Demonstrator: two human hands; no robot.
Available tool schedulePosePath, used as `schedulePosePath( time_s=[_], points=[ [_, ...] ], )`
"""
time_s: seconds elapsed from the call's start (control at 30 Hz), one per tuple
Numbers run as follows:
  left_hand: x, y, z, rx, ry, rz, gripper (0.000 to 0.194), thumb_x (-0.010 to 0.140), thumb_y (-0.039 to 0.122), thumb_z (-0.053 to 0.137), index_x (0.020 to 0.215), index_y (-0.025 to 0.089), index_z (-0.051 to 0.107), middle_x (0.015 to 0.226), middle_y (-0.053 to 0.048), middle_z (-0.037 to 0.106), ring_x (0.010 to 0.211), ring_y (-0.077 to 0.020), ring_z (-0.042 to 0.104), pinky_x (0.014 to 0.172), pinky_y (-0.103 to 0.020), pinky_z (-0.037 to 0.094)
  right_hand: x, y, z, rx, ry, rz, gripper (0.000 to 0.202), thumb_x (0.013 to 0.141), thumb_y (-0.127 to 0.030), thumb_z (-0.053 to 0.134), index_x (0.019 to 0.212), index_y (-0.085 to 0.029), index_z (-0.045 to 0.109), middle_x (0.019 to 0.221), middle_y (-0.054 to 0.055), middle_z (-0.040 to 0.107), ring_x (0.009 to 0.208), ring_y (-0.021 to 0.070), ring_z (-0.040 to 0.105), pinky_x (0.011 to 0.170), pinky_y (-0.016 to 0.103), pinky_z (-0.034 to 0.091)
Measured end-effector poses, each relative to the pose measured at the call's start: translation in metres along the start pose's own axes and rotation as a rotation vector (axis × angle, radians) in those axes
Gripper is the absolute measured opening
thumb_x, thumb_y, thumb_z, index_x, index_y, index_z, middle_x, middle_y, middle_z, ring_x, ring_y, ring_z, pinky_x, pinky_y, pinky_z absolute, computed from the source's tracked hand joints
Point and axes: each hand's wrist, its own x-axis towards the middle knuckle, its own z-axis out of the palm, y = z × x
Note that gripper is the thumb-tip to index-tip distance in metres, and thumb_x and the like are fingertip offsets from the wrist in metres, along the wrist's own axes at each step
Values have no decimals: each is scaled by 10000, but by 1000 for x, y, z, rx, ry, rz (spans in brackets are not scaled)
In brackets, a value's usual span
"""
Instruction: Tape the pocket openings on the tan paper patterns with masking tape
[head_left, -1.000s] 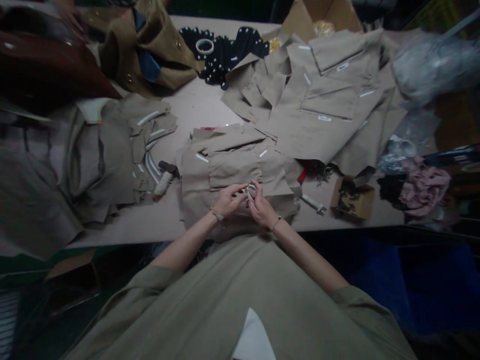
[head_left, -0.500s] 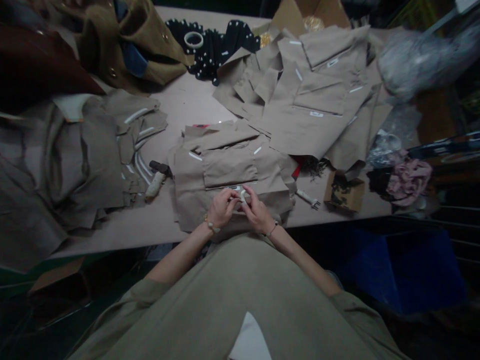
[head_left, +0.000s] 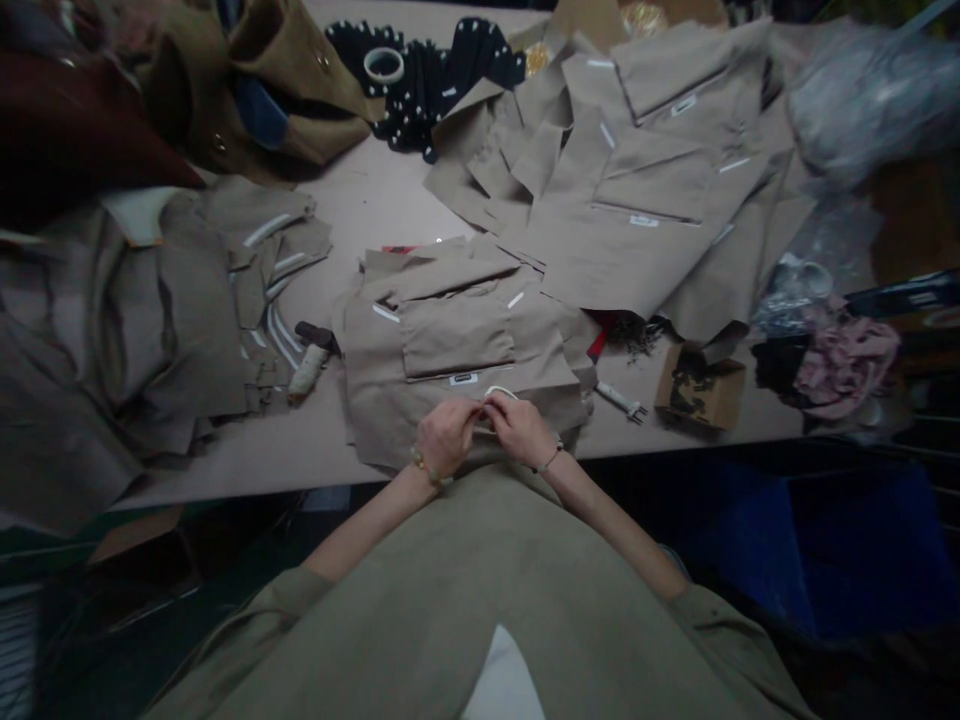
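Both of my hands meet low over a stack of beige cut fabric pieces [head_left: 457,335] at the table's front. My right hand [head_left: 523,430] is closed, pinching a small narrow white band [head_left: 501,391] that curves like a ring above its fingertips. My left hand [head_left: 448,435] is closed too, its fingertips pressed against those of the right; what they pinch is hidden. On the top piece, just beyond the hands, lies a white label with a dark mark [head_left: 463,379]. Short white strips [head_left: 386,313] mark the upper corners of its sewn panel.
Beige pieces [head_left: 652,180] spread at back right; more beige cloth [head_left: 157,310] is heaped left. A thread cone [head_left: 307,373] lies left of the stack; a pronged white tool [head_left: 621,402] and small cardboard box [head_left: 724,395] right. A white ring [head_left: 383,66] rests on polka-dot cloth.
My fingertips have drawn together and sit slightly lower, uncovering the label. The white band now shows only as a curve above my right fingers. The camera view has shifted a little.
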Motion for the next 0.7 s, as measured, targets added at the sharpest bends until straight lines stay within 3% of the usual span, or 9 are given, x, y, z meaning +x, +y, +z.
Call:
schedulePosePath(
  time_s=[0.1, 0.2, 0.3, 0.37, 0.43, 0.5, 0.6, 0.7],
  points=[
    [2, 0, 1, -6, 19, -22, 242, 1003, 317, 522, 934, 258, 746, 925, -75, 769, 920, -215, 706, 886, -348, 534, 7, 19, 7, 401, 41, 117, 338, 967, -521, 490, 903, -217, 625, 722, -6, 668, 564, 119, 557, 580, 231, 444],
    [14, -12, 5, -35, 46, -132, 216, 976, 318, 550, 909, 243, 741, 939, -68, 772, 917, -211, 707, 882, -338, 533, 15, 44, -5, 572, 262, 216, 477, 920, -662, 464, 951, -207, 606, 741, 13, 673, 486, 107, 474, 471, 221, 389],
    [35, -36, 15, -131, -20, -385, 184, 941, 271, 566, 990, 225, 737, 898, -43, 777, 829, -190, 715, 777, -297, 541, 19, 69, -45, 271, 501, 199, 487, 962, -583, 422, 1158, -192, 634, 928, 81, 717, 665, 160, 600, 629, 276, 501],
    [51, -49, 23, -186, -111, -561, 225, 915, 214, 561, 1083, 216, 710, 827, -22, 770, 742, -175, 711, 709, -275, 529, 24, 85, -76, -29, 564, 223, 517, 974, -486, 433, 1369, -184, 572, 1081, 122, 705, 872, 218, 650, 803, 343, 529],
    [63, -55, 29, -142, -184, -659, 253, 890, 188, 580, 1125, 219, 667, 792, -9, 762, 736, -177, 712, 714, -272, 518, 30, 100, -101, -267, 536, 306, 586, 951, -418, 485, 1476, -159, 502, 1174, 157, 670, 1040, 269, 632, 923, 397, 505],
    [73, -53, 33, 9, -207, -695, 227, 876, 203, 614, 1100, 232, 630, 813, -10, 762, 808, -192, 720, 762, -281, 506, 38, 113, -115, -410, 431, 411, 556, 936, -395, 520, 1422, -129, 566, 1200, 189, 647, 1129, 300, 600, 989, 424, 473],
    [82, -41, 34, 248, -233, -730, 197, 880, 261, 632, 1070, 242, 589, 892, -37, 761, 918, -223, 718, 806, -298, 487, 49, 125, -117, -498, 249, 547, 439, 959, -427, 507, 1213, -132, 709, 1174, 208, 649, 1124, 312, 601, 995, 420, 456],
    [90, -31, 33, 397, -307, -746, 203, 908, 297, 598, 1102, 242, 572, 961, -82, 752, 965, -253, 715, 818, -316, 482, 55, 131, -112, -504, 188, 569, 405, 965, -437, 507, 1122, -156, 753, 1128, 180, 675, 1053, 284, 625, 941, 377, 463]
  ],
)
